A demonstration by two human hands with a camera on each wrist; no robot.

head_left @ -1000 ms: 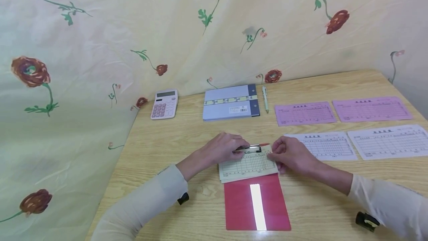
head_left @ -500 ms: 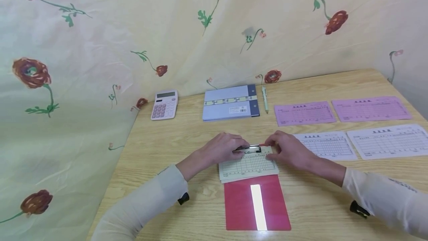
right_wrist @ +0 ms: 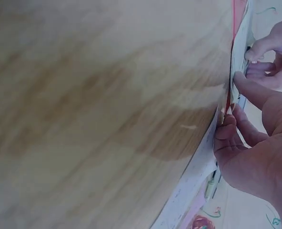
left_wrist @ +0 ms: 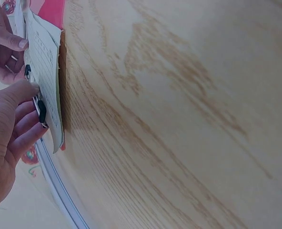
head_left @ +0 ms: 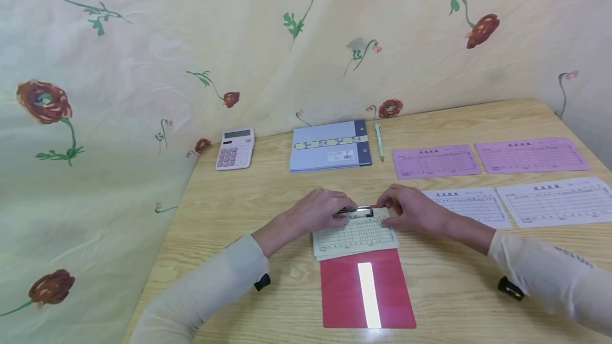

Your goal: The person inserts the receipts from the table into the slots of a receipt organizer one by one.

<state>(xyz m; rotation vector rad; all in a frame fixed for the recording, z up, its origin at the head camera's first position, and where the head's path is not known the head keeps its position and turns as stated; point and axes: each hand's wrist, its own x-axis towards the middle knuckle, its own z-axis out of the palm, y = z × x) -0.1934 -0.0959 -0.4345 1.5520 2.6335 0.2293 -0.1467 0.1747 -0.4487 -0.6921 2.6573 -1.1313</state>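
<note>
A red clipboard (head_left: pixel 341 299) lies on the wooden table in the head view, with a stack of printed paper forms (head_left: pixel 356 239) across its upper half. At its top edge, my left hand (head_left: pixel 315 212) grips the metal clip (head_left: pixel 367 212), thumb in front and fingers behind; the left wrist view shows the clip's black ends beside the curled fingers. My right hand (head_left: pixel 417 212) holds the stack's right edge near the board's top right corner. Its thumb (right_wrist: pixel 255 90) presses on the paper while the other fingers bend at the edge. Some fingertips are hidden.
Behind the hands are a pink calculator (head_left: pixel 236 148), a blue notebook (head_left: pixel 330 146) and a green pen (head_left: pixel 379 141). Two purple forms (head_left: pixel 436 162) and two white forms (head_left: pixel 557 203) lie at the right. A flowered cloth (head_left: pixel 268 41) hangs along the table's back.
My right hand has shifted slightly up and left, its fingers now nearer the clipboard's top right corner. The left hand has stayed on the clip.
</note>
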